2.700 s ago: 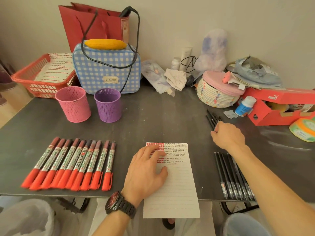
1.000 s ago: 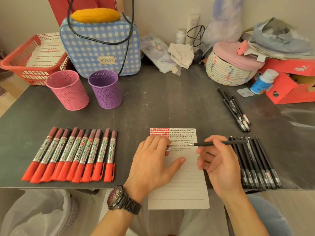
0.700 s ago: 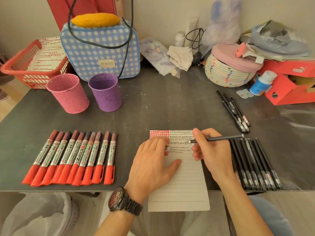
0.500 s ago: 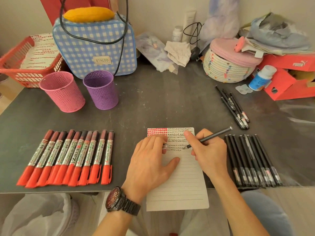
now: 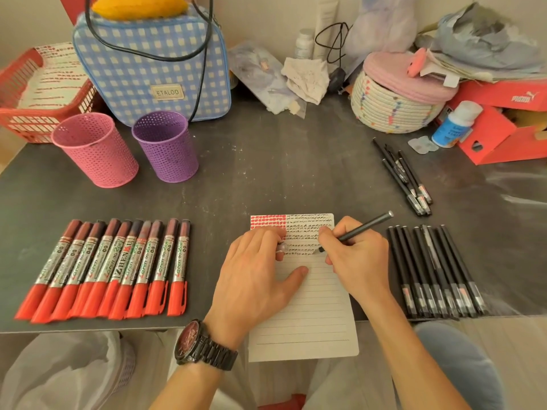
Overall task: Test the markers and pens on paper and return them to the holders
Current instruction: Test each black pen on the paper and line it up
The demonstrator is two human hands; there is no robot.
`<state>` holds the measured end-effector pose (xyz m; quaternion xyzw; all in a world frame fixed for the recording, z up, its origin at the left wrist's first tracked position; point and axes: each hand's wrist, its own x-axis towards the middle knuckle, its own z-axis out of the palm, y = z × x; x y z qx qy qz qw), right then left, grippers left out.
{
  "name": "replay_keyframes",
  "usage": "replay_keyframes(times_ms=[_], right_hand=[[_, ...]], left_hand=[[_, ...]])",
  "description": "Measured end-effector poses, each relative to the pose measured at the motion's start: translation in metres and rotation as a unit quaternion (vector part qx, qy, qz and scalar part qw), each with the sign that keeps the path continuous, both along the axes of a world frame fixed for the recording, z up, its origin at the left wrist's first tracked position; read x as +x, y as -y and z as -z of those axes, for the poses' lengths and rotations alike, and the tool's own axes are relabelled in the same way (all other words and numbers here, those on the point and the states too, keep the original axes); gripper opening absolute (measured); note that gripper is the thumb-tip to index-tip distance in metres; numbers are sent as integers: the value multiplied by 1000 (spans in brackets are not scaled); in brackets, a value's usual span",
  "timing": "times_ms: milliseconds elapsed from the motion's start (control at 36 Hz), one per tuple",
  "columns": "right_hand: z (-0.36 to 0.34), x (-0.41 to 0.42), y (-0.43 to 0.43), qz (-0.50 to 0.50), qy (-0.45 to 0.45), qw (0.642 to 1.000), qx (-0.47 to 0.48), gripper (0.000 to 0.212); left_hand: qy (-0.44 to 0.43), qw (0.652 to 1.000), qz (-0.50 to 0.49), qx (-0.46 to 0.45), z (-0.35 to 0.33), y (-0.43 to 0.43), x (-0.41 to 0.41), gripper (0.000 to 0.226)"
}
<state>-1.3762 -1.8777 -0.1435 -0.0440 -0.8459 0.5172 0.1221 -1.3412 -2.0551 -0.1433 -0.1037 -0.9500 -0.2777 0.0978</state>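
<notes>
One dark surface carries it all: lined paper overhanging the near edge, pink holder and purple holder far left. Left hand flat, fingers straight, pinning the sheet; right hand pinches a black pen, tip at the scribbled rows. Risk: ease that pinning pressure and the overhanging sheet may slide, dragging the stroke.

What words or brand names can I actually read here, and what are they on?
"ETALOO": tag on the checked bag.
"PUMA": red box.
"ZHENKU": one marker.
Other markers and the bottle: print too blurred to read.
</notes>
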Motion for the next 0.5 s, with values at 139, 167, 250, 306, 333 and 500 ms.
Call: replay_keyframes(times_ms=[139, 167, 250, 306, 333, 500], right_hand=[[1, 1, 0, 3, -3, 1000, -1, 34], [1, 1, 0, 5, -4, 1000, -3, 34], [1, 0, 0, 3, -1, 1000, -2, 35], [1, 0, 0, 2, 1, 1000, -1, 34], [1, 0, 0, 3, 0, 1000, -1, 34], [0, 0, 0, 6, 3, 1000, 2, 32]], left_hand=[[1, 1000, 0, 2, -1, 0, 0, 42], [1, 1000, 0, 2, -1, 0, 0, 42], [3, 1000, -1, 1, 0, 0, 0, 39], [3, 1000, 0, 1, 0, 0, 0, 38], [2, 1000, 0, 2, 1, 1, 0, 38], [-4, 1000, -2, 9, 2, 1, 0, 38]])
